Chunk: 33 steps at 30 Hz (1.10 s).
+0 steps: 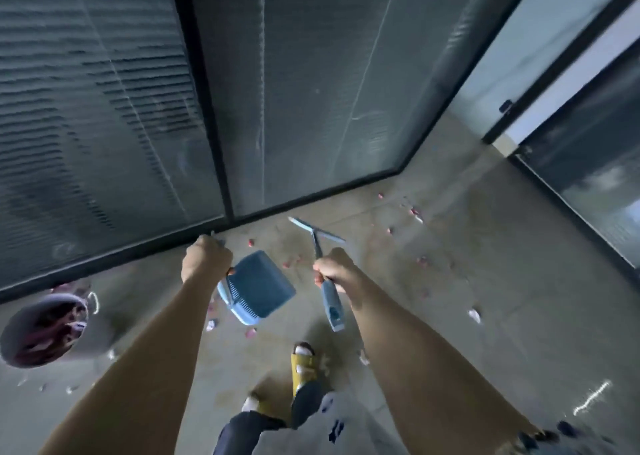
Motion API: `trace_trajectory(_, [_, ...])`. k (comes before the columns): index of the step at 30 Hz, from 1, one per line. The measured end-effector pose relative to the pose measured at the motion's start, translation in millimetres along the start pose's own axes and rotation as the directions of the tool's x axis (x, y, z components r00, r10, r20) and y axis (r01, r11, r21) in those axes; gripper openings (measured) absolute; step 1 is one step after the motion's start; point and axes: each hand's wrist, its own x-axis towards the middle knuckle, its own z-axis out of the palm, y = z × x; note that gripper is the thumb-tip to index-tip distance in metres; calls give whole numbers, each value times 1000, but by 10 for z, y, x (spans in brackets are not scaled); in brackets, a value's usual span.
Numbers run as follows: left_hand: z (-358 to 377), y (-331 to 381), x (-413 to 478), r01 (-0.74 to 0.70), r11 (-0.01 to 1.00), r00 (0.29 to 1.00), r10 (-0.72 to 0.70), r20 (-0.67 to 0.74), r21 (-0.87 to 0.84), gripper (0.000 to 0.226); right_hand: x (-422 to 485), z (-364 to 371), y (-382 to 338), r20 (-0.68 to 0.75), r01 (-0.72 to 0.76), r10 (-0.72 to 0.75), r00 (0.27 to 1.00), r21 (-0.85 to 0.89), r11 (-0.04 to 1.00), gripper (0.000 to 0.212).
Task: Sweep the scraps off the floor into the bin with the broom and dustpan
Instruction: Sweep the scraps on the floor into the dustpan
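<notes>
My left hand grips the handle of a blue dustpan, which hangs tilted above the floor. My right hand grips the blue handle of a broom; its thin flat head points away from me, near the base of the glass wall. Pink and white scraps lie scattered on the grey floor, several to the right of the broom head and several under the dustpan. A round grey bin lined with a bag stands at the left, with scraps inside.
A glass wall with blinds and a black frame runs across in front of me. Another glass door stands at the right. My feet in yellow sandals stand on the floor below the tools.
</notes>
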Motion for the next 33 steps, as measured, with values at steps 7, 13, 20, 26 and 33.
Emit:
trace_trajectory(7, [610,504,-480,-129,991,985,124,123,34,29,-279,-942,805,-173,-96,61,983,-203,974,4])
trace_trajectory(13, [1131,874,-892,-197,978,970,185,160,62,30,-353,-1605,1402,-244,-109,27,969,-329,938,29])
trace_trajectory(20, [1962,1314,-1473,-139,989,986,134,102,50,29,-238,-2609,2063,-303,-19,-47,952,-210,977,17])
trace_trajectory(26, [2533,1720,-1841,-107,994,993,107,39,-1,27,-144,-3453,2491,-285,-169,100,953,-232,958,23])
trace_trajectory(33, [2975,2145,-1737,-35,995,999,33,-21,-95,23,265,-4024,2568,-364,-180,97,926,-200,963,24])
